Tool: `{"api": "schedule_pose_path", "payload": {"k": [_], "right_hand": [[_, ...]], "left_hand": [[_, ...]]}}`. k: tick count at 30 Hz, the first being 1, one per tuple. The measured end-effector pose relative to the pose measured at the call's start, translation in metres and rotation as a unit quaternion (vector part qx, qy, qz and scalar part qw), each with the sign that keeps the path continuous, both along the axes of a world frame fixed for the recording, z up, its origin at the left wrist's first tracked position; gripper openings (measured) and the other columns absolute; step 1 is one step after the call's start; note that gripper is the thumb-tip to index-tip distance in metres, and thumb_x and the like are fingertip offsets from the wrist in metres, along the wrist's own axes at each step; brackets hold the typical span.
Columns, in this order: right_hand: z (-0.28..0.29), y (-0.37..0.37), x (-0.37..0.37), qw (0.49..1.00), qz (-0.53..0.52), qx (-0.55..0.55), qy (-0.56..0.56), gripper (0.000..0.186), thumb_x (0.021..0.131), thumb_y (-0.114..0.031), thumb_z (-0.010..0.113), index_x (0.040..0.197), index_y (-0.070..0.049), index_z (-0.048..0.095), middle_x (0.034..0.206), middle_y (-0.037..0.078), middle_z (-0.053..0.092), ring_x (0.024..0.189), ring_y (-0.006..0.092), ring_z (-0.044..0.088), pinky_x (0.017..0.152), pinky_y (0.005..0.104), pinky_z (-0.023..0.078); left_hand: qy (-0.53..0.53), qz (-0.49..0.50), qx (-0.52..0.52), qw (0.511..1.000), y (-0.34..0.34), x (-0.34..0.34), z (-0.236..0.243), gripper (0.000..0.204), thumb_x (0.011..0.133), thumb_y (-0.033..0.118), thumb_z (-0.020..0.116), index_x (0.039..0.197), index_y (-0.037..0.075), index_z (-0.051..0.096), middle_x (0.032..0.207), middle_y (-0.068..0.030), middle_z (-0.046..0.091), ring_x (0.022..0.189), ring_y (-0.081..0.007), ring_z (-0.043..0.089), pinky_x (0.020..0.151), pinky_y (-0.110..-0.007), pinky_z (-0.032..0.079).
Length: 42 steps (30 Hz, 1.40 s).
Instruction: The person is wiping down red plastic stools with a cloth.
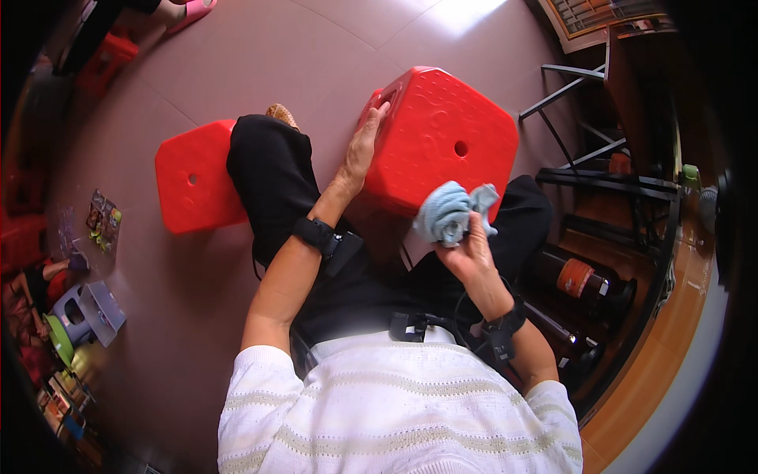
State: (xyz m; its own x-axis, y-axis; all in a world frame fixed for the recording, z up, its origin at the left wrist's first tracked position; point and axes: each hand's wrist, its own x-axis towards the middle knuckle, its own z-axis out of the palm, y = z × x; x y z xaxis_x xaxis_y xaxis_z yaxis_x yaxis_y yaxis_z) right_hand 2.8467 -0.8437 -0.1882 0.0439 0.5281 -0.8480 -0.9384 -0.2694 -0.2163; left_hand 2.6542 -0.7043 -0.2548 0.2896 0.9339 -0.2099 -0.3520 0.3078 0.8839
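Between my knees a red plastic stool (442,134) is tilted, its seat with a round central hole facing me. My left hand (362,150) grips the stool's left side, fingertips at an opening in that side wall. In my right hand (471,257) a bunched light blue cloth (444,213) is pinched, close to the seat's near edge. Part of the cloth's underside is hidden by my fingers. A second red stool (197,178) stands on the floor beyond my left leg.
At right stand a dark metal-framed rack (608,178) and large dark bottles (572,276). Far left, a grey-and-green plastic item (67,320) and a colourful packet (103,221) lie on the tiled floor (260,47). Another person's pink shoe (192,13) shows at upper left.
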Motion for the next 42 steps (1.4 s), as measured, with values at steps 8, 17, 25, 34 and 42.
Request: {"api": "schedule_pose_path", "payload": {"k": [8, 17, 25, 34, 42], "right_hand": [[0.034, 0.064, -0.1, 0.976, 0.216, -0.041, 0.008, 0.03, 0.088, -0.024, 0.057, 0.113, -0.009, 0.054, 0.111, 0.008, 0.061, 0.103, 0.0249, 0.06, 0.095, 0.0487, 0.046], [0.077, 0.101, -0.061, 0.872, 0.354, 0.199, -0.275, 0.04, 0.082, -0.017, 0.067, 0.116, 0.0, 0.054, 0.103, 0.008, 0.062, 0.092, 0.0199, 0.062, 0.083, 0.0327, 0.049], [0.036, 0.101, -0.044, 0.204, 0.511, 0.309, -0.776, 0.067, 0.072, -0.028, 0.071, 0.134, -0.017, 0.046, 0.144, 0.007, 0.039, 0.133, 0.0313, 0.032, 0.109, 0.0496, 0.023], [0.014, 0.192, -0.001, 0.247, 0.4, 0.336, -0.816, 0.06, 0.075, -0.024, 0.069, 0.131, -0.014, 0.05, 0.14, 0.007, 0.045, 0.132, 0.0285, 0.037, 0.111, 0.0505, 0.023], [0.021, 0.218, 0.099, 0.318, 0.375, 0.156, -0.857, 0.049, 0.087, -0.037, 0.056, 0.13, -0.014, 0.05, 0.131, 0.01, 0.051, 0.125, 0.0303, 0.042, 0.107, 0.0459, 0.029]], "left_hand": [[-0.059, -0.001, -0.066, 0.996, 0.016, -0.023, -0.012, 0.081, 0.092, 0.067, 0.017, 0.139, 0.005, 0.041, 0.133, -0.0162, 0.05, 0.124, -0.026, 0.046, 0.107, -0.039, 0.029], [-0.014, 0.014, -0.032, 0.999, 0.025, -0.019, -0.004, 0.076, 0.094, 0.063, 0.019, 0.126, 0.004, 0.055, 0.12, -0.0137, 0.06, 0.112, -0.0225, 0.054, 0.093, -0.035, 0.042], [-0.078, 0.037, -0.075, 0.993, 0.032, 0.002, 0.004, 0.071, 0.097, 0.058, 0.024, 0.125, 0.001, 0.054, 0.111, -0.0116, 0.062, 0.106, -0.0188, 0.056, 0.092, -0.031, 0.044], [0.106, 0.066, -0.077, 0.989, 0.031, 0.02, 0.006, 0.066, 0.098, 0.054, 0.025, 0.12, 0.001, 0.059, 0.108, -0.0097, 0.062, 0.091, -0.0176, 0.059, 0.085, -0.031, 0.045], [0.047, 0.038, -0.024, 0.998, 0.025, 0.032, 0.013, 0.065, 0.098, 0.054, 0.025, 0.122, 0.003, 0.057, 0.11, -0.0075, 0.061, 0.095, -0.0148, 0.055, 0.086, -0.029, 0.043]]}}
